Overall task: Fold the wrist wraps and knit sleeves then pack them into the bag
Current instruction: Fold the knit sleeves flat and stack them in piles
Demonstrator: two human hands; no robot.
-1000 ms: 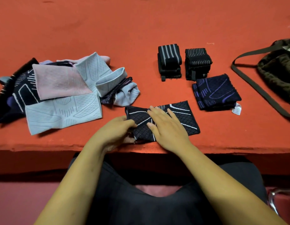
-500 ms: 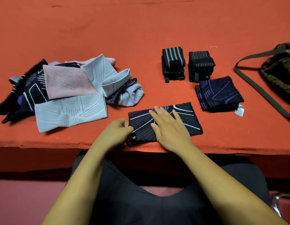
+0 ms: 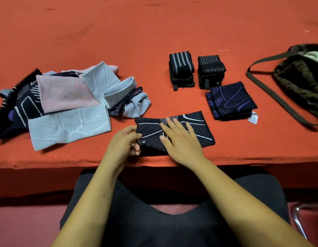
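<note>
We've 2 wrist wraps [image 3: 196,69] and 1 navy sleeve [image 3: 230,101] folded; pile [image 3: 65,104] at table's left, bag [image 3: 300,82] unpacked. Right hand [image 3: 181,139] flat, left hand [image 3: 125,141] pinching black sleeve [image 3: 195,130] at front edge.

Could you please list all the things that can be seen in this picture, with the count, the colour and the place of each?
folded wrist wraps: 2, black with grey stripes, centre-right, side by side
folded knit sleeve: 1, navy with purple lines, in front of the wraps
black knit sleeve: 1, white lines, flat at the table's near edge
unfolded sleeve pile: several, pale blue, pink, black, left
bag: 1, olive-brown with strap, far right
table: 1, red-orange cover
left hand: pinching the black sleeve's left edge
right hand: flat on that sleeve
</note>
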